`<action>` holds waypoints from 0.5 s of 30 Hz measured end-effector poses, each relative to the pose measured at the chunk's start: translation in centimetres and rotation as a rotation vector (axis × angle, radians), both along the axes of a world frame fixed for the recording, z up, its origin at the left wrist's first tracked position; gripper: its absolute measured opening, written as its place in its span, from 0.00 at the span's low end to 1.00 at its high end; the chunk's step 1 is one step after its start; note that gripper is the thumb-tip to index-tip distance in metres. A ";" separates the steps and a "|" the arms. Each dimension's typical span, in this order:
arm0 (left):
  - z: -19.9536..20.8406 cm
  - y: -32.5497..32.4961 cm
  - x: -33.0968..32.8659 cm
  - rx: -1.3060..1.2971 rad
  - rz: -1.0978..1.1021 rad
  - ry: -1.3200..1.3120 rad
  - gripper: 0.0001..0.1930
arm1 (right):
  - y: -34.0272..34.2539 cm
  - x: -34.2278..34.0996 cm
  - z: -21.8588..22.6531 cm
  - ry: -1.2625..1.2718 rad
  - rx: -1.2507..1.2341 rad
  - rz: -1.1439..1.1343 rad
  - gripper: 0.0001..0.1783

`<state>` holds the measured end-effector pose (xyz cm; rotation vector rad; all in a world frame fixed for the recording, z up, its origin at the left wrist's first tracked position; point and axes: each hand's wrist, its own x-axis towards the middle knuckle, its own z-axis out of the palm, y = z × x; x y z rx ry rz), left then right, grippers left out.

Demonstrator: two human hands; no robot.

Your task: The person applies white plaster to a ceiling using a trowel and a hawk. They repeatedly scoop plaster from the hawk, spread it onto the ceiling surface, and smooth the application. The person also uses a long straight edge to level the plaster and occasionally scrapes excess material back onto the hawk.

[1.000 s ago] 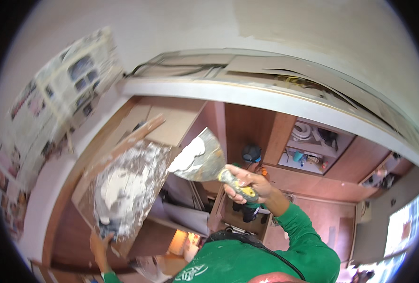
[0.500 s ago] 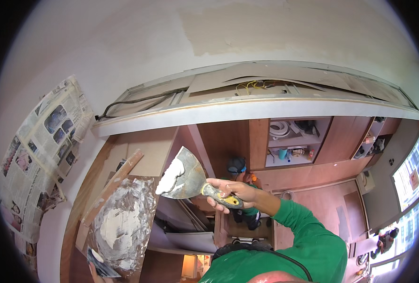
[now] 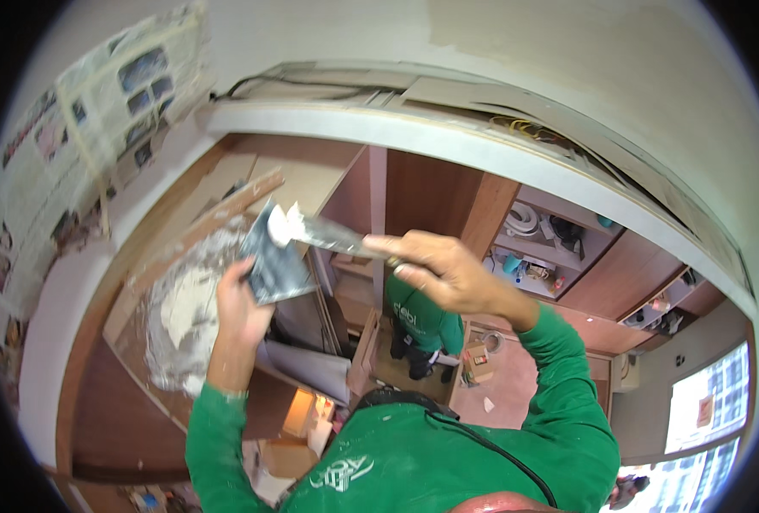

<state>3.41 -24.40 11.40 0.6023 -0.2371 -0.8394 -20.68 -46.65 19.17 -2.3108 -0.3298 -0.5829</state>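
My left hand (image 3: pixel 241 309) is raised and grips a dark, wide scraper blade (image 3: pixel 273 261). My right hand (image 3: pixel 435 269) holds a putty knife (image 3: pixel 332 238) by its handle. The knife's blade points left and its tip lies against the top of the scraper. A lump of white filler (image 3: pixel 282 224) sits where the two blades meet. Left of my left hand is a wooden board (image 3: pixel 183 312) heaped with white filler. Both my sleeves are green.
Newspaper sheets (image 3: pixel 80 111) cover the wall at left. A white ceiling (image 3: pixel 499 51) and a recessed ledge with loose wires (image 3: pixel 529 128) run overhead. Far below stand another person in green (image 3: pixel 418 329), a cardboard box (image 3: pixel 478 363), wooden shelves (image 3: pixel 550 244) and a window (image 3: pixel 704 410).
My left hand has come up into view with the dark scraper. My right hand has turned the putty knife edge-on and brought its tip onto that scraper. The view has shifted.
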 end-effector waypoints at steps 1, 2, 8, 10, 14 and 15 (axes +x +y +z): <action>0.4 -1.0 -0.1 -0.040 -0.020 -0.010 0.17 | 0.2 -0.3 0.5 0.055 -0.016 -0.038 0.27; 1.2 -1.9 -0.6 -0.070 -0.032 -0.004 0.17 | 0.1 -0.5 0.5 -0.023 -0.049 -0.060 0.27; 1.2 -7.4 -4.4 -0.141 -0.152 0.174 0.21 | -0.2 -4.1 1.7 -0.132 -0.242 -0.168 0.32; 1.4 -8.4 -5.6 -0.151 -0.213 0.193 0.25 | 0.0 -4.7 1.4 -0.111 -0.291 -0.172 0.34; 2.3 -8.0 -6.9 -0.195 -0.271 0.105 0.27 | 0.1 -4.7 0.9 -0.079 -0.437 -0.228 0.36; 2.3 -8.2 -7.4 -0.203 -0.205 0.083 0.27 | -0.1 -4.5 0.6 -0.077 -0.476 -0.255 0.37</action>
